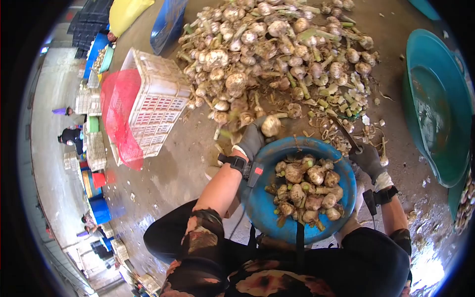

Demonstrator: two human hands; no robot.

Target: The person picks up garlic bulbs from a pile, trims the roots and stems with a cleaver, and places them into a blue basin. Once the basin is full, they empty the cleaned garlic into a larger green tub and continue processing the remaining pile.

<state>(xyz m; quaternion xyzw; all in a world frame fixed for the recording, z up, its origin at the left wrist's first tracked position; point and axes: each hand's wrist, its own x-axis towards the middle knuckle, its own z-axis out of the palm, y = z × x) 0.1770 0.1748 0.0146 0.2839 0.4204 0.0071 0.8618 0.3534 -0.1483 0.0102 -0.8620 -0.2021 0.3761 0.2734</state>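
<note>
Garlic bulb [270, 125]: grasped by your left hand [252, 141], near the far rim of the blue basin [255, 205]. Your right hand [367, 159] is wrapped round a knife [348, 135]. Advisable: stem [281, 115] toward knife, left fingertips well behind its edge.

Produce-handling shed: big garlic heap [269, 59] on bare floor [166, 180], white crates [161, 106], co-workers [72, 136] beyond.
</note>
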